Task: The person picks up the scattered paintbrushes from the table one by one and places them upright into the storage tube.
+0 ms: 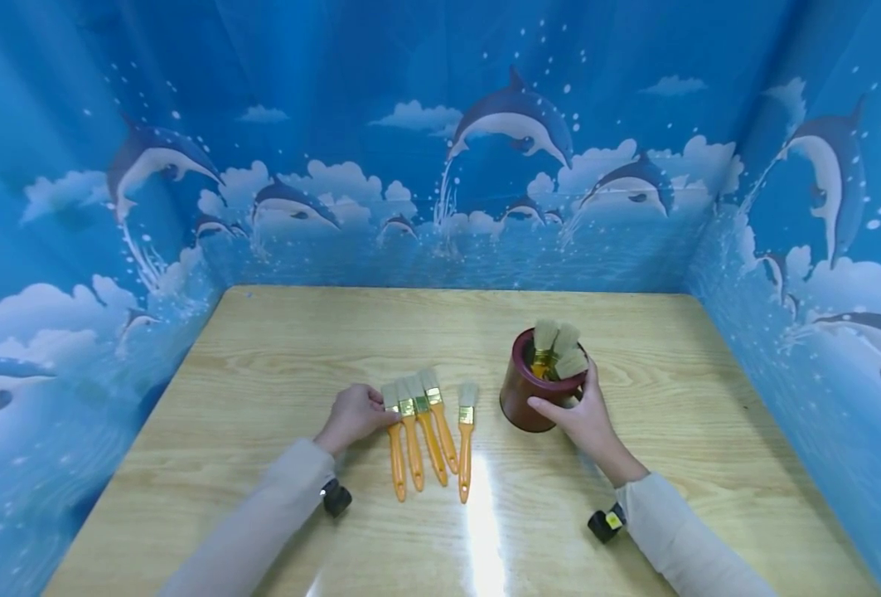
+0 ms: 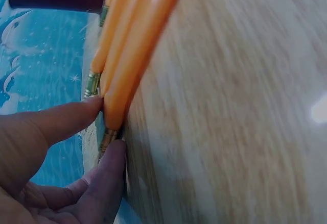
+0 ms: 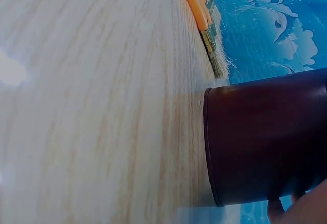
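My left hand (image 1: 358,414) pinches the leftmost paintbrush (image 1: 398,460) near its metal ferrule, thumb on one side and a fingertip (image 2: 113,157) on the other. That brush lies in a close row of several paintbrushes with orange handles and pale bristles pointing away from me. A separate paintbrush (image 1: 466,452) lies just right of the row. My right hand (image 1: 592,419) grips the right side of a dark red round pot (image 1: 525,402), thumb at its front. Paintbrushes (image 1: 559,340) stand bristles up in the pot, their handles mostly hidden. The pot's smooth wall (image 3: 265,142) fills the right wrist view's right side.
The pale wooden table (image 1: 298,332) is enclosed at the back and sides by blue curtains (image 1: 380,249) printed with dolphins. Glare (image 1: 485,531) shines on the table's front part. Each wrist wears a small black camera.
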The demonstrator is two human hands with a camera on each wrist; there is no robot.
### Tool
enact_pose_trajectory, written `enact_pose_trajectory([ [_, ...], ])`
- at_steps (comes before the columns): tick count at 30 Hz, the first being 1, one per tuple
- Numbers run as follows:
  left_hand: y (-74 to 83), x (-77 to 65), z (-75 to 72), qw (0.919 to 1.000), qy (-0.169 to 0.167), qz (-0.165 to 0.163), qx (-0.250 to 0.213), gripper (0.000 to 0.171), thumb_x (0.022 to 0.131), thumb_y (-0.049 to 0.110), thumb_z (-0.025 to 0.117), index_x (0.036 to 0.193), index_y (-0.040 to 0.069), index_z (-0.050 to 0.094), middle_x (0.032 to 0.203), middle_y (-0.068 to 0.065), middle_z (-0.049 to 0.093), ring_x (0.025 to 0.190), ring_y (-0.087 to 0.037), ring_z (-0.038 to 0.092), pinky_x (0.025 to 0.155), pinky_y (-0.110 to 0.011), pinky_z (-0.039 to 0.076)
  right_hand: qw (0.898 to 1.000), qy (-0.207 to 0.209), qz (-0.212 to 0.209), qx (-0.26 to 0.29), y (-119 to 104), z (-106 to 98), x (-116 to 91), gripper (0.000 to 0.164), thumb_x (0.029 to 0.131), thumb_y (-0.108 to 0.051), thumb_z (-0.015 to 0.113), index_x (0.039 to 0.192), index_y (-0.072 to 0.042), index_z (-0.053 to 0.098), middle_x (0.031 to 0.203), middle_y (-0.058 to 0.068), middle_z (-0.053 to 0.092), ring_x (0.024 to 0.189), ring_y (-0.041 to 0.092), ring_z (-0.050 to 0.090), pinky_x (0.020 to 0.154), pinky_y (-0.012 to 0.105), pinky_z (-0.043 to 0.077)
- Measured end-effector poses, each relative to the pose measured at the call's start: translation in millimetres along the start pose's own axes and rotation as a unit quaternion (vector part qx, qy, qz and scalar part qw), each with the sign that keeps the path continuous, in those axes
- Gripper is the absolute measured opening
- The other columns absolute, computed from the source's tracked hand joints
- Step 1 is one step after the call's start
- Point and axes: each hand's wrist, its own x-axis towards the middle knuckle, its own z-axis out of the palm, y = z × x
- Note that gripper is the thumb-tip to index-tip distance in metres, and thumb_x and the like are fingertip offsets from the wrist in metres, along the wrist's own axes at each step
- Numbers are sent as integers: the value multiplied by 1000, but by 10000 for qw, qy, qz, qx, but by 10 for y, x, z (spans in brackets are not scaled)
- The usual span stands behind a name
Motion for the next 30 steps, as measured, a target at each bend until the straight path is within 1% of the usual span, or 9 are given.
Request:
enact_pose_trajectory([
  [2, 17, -1, 9, 9999, 39, 13, 132, 40, 70, 24, 85, 92, -2, 65, 82, -6, 68, 72, -16, 60, 60, -25, 48, 10000, -4, 18, 10, -1, -1, -1, 110, 80, -28, 79, 153, -24, -2, 157, 13, 17, 143, 35, 19, 112, 58, 24],
  [5, 31, -4, 17, 9998, 50, 0, 181, 39, 70, 24, 86, 91, -1, 65, 83, -7, 68, 72, -17, 59, 60, -25, 48, 10000, 0, 42, 37, 0, -3, -2, 110, 80, -28, 79, 153, -25, -2, 157, 13, 17, 143, 35, 19, 112, 58, 24],
  [13, 14, 15, 16, 9998, -43, -161, 68, 31, 74, 17, 82, 92, -2, 65, 86, -10, 66, 74, -18, 59, 61, -27, 49, 9999, 29, -40, 94, 39, -2, 24, 110, 79, -30, 80, 153, -23, 1, 156, 13, 19, 143, 33, 19, 113, 58, 22],
  [18, -32, 44, -17, 9997, -90, -211, -109, 27, 75, 18, 82, 88, 1, 66, 85, -8, 65, 74, -17, 57, 61, -26, 47, 9999, 66, -109, 80, 33, 6, 25, 110, 78, -30, 80, 154, -23, 1, 156, 12, 19, 142, 33, 20, 113, 58, 22],
  [23, -67, 64, -91, 9974, -264, -518, -419, 23, 78, 20, 79, 86, 4, 65, 83, -7, 62, 72, -16, 54, 58, -23, 44, 9998, 46, -105, 138, 29, 13, 21, 109, 78, -29, 80, 153, -23, 2, 155, 11, 20, 142, 31, 20, 113, 58, 22],
  [26, -66, 79, -167, 9965, -305, -585, -505, 21, 81, 20, 77, 88, 4, 65, 84, -7, 63, 71, -16, 56, 58, -23, 46, 9999, 42, -88, 121, 24, 12, 16, 109, 79, -29, 80, 153, -24, 1, 156, 12, 19, 142, 32, 20, 113, 58, 22],
  [30, 10, 117, -327, 9968, -345, -509, -504, 21, 84, 19, 74, 92, 3, 64, 85, -8, 66, 72, -17, 62, 61, -27, 52, 10000, 45, -55, 51, 19, 0, 14, 109, 79, -30, 79, 154, -24, -1, 156, 13, 18, 143, 34, 19, 113, 59, 22],
])
